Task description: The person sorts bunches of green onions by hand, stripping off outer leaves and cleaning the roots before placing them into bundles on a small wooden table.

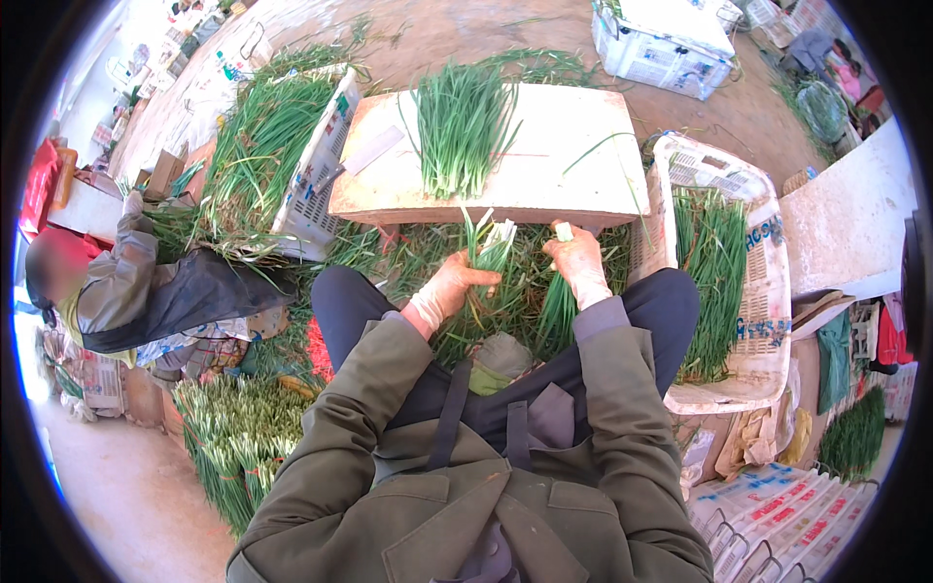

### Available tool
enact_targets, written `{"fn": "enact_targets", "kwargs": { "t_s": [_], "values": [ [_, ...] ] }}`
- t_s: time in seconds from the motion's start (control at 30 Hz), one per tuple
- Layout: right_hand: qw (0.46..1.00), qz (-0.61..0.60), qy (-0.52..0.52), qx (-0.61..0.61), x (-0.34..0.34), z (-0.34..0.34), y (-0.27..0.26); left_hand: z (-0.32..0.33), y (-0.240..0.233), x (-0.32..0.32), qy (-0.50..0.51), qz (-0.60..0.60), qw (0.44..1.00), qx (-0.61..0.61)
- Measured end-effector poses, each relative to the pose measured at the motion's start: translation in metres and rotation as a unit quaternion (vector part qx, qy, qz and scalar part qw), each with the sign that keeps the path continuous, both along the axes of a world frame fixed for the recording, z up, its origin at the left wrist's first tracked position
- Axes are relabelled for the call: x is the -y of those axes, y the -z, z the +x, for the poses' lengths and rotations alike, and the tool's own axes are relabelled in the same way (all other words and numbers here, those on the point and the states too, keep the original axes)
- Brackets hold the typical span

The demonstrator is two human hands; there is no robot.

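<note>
Both hands are gloved and in front of the low white-topped table. My left hand grips a small bunch of green stalks with pale cut ends pointing up. My right hand is closed around another bunch of leafy greens, its white ends above the fist and its leaves hanging down. Beyond my hands, a larger bunch of Chinese chives or similar greens lies on the tabletop, stem ends towards me. A broad-bladed knife lies to its left, near the table's edge.
Left of the table, a white plastic crate is heaped with greens. A white crate at right holds more. Tied bundles stand at lower left. A person sits at far left. Loose leaves litter the floor between my knees.
</note>
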State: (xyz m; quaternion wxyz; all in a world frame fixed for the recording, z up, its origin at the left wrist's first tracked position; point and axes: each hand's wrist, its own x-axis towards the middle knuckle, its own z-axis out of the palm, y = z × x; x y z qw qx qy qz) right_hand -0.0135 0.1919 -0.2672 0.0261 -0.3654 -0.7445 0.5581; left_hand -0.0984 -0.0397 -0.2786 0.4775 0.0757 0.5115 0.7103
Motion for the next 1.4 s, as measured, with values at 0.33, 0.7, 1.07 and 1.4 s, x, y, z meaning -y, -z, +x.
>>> {"fn": "enact_targets", "kwargs": {
  "t_s": [0.33,0.7,1.07,1.4],
  "values": [
    [0.962,-0.211,-0.044,-0.169,0.033,-0.005,-0.004,0.004,0.002,-0.004,0.01,0.011,1.0,-0.002],
    [0.93,-0.303,0.004,-0.207,0.027,-0.005,0.001,0.001,0.001,-0.002,-0.097,-0.061,0.985,0.129],
    [0.921,-0.271,0.108,-0.258,-0.039,0.011,-0.029,-0.038,0.019,0.026,-0.227,-0.183,0.944,-0.155],
    [0.938,-0.113,0.142,-0.296,-0.059,0.022,-0.036,-0.044,0.014,0.043,-0.274,-0.143,0.947,-0.085]
  ]
}}
